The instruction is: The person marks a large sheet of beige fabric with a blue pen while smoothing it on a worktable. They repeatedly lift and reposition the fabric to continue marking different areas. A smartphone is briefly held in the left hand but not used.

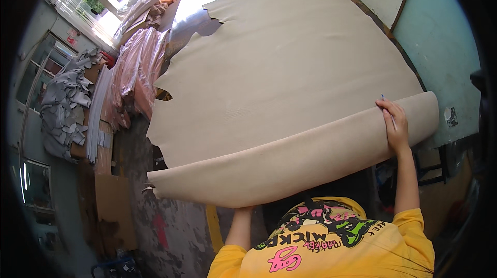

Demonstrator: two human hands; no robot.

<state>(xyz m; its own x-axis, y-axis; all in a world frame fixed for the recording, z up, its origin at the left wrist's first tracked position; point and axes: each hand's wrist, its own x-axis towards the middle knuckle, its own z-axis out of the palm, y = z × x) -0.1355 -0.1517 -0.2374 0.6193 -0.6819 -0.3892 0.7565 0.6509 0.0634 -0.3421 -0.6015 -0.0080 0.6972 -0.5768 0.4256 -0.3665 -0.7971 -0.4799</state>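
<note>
A large beige leather hide (290, 71) with ragged edges lies spread over the long table. Its near end is turned back into a thick roll (290, 161) running across in front of me. My right hand (394, 122) rests on the right part of this roll, its fingers closed around a slim pen-like thing with a blue tip (382, 96). Below the roll's left half, my left hand (245, 209) reaches under the leather. Only the wrist end of it shows; the fingers are hidden.
Pink sheets under clear plastic (137, 71) hang beside the table at left. Beyond them is a heap of grey leather scraps (64, 102). A cardboard sheet (115, 213) stands at lower left. A pale green panel (440, 34) borders the right side, with a dark stool (434, 169) below.
</note>
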